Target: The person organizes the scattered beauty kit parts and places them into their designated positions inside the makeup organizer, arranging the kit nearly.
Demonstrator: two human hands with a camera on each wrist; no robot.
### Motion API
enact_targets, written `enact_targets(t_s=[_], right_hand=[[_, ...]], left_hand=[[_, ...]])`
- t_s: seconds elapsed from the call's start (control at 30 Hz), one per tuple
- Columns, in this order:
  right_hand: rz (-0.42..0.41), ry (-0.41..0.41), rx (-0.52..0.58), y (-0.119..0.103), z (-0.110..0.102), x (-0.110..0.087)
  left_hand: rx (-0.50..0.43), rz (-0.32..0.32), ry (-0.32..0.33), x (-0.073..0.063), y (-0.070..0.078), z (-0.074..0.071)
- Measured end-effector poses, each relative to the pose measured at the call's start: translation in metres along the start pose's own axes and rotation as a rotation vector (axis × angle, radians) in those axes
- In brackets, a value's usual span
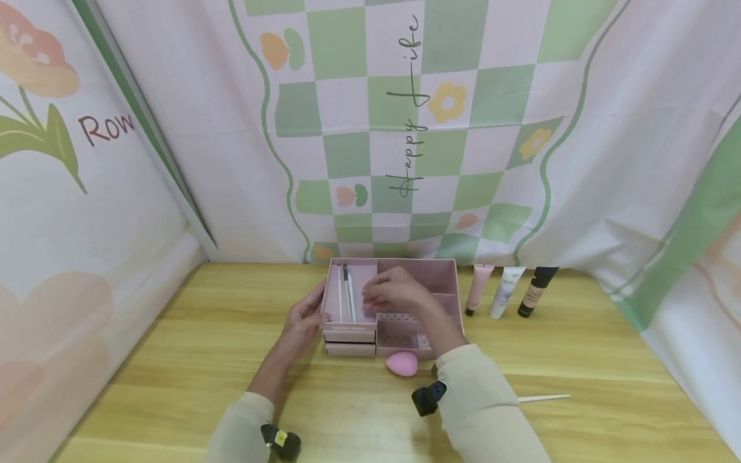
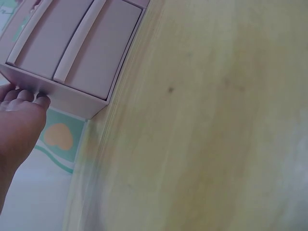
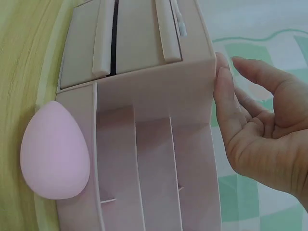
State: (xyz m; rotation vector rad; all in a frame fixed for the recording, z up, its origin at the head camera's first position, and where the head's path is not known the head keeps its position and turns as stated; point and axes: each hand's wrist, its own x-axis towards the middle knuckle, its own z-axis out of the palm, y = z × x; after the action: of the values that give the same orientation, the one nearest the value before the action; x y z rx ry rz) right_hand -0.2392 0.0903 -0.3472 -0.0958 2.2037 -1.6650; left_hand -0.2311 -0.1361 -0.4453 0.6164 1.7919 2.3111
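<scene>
A pink makeup organizer (image 1: 417, 263) stands on the table, with slim brushes (image 1: 348, 296) lying in its upper left tray. My left hand (image 1: 302, 325) rests against the organizer's left side, thumb at the front corner; in the left wrist view its fingers (image 2: 25, 97) touch the side wall. Over the tray's right edge is my right hand (image 1: 396, 290). The right wrist view shows its fingertips (image 3: 223, 79) at the upper edge, thumb apart, nothing visible in its grasp. A pink egg-shaped makeup sponge (image 1: 402, 364) sits in front of the organizer.
To the organizer's right stand a pink tube (image 1: 478, 289), a white tube (image 1: 507, 292) and a black-capped beige bottle (image 1: 536, 292). A thin white stick (image 1: 545, 398) lies near the right forearm. Patterned curtain (image 1: 393, 154) hangs behind the wooden table (image 1: 173, 360).
</scene>
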Motion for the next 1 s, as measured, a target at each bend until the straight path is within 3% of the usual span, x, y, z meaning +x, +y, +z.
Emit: enact_targets(t_s=[0.2,0.57,1.0], right_hand=[[-0.058,-0.007,0.029,0.009,-0.012,-0.009],[-0.19,0.003,-0.096,0.026,-0.047,-0.04],[-0.23,0.023,-0.255,0.041,-0.077,-0.075]], left_hand=[[-0.004,0.008,0.0,0.0,0.0,0.0],[-0.016,-0.003,0.01,0.0,0.001,0.0],[-0.017,0.006,-0.002,0.0,0.001,0.0]])
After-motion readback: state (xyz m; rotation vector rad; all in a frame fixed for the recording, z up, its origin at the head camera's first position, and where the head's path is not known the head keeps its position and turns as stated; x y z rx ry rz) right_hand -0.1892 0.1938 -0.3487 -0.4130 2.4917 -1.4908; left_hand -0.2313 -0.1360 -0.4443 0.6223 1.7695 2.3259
